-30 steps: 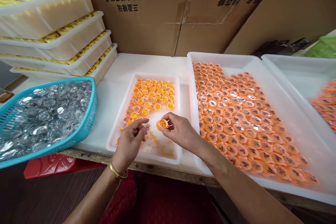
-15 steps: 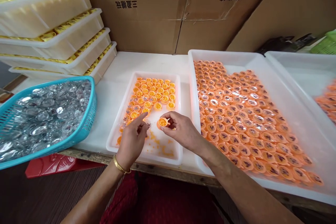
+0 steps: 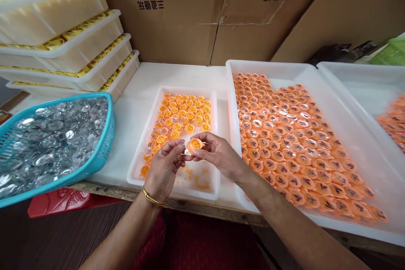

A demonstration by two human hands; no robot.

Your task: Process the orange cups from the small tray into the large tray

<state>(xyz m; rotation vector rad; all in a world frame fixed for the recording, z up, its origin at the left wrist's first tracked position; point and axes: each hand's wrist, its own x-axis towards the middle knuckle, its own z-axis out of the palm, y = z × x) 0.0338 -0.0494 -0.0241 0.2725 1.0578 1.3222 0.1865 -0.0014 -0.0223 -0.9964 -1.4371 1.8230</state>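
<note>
My right hand grips a small orange cup filled with yellow bits, its open top tilted up toward me. Close beside it, my left hand pinches a clear plastic lid, partly hidden by the fingertips. Both hands are over a small white tray. Rows of similar filled orange cups stand in the tray's far part, and loose yellow bits lie scattered at its near end.
On the left, a blue basket holds many clear lids, with stacked white trays of yellow items behind. To the right, a large white tray carries rows of covered orange cups. Cardboard boxes line the back; a red stool sits below.
My left hand has turned and come up to the cup, bringing the clear lid against or very near its side. My right hand still holds the cup in nearly the same spot.
</note>
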